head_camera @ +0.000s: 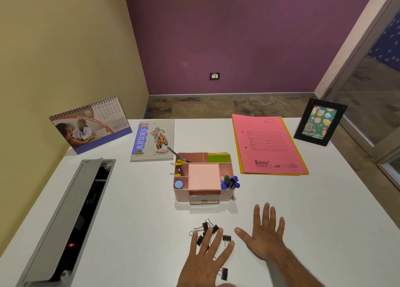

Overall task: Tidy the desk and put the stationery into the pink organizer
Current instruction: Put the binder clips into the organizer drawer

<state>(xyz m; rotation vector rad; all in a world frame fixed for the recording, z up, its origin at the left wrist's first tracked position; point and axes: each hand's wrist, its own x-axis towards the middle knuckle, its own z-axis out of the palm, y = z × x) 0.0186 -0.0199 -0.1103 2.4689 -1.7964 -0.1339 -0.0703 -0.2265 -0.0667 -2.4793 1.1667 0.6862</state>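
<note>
Desk calendar [91, 125] at 10 o'clock; framed card [320, 122] at 2 o'clock; cable tray [67, 219] at 8 o'clock; wall socket [214, 76] at 12 o'clock.

Pink organizer [203, 178] upright at desk centre, compartments holding blue-capped pens [231, 182] at 3 o'clock, green sticky notes [218, 157] at 1, pink pad [204, 176] in the middle. Black binder clips [208, 229] loose at its 6 o'clock, partly under a hand.

Bare white desk [129, 200] lies open between the black binder clips [208, 227] and the pink plastic organizer [180, 197]; upright blue markers [230, 183] crowd its right compartment.
</note>
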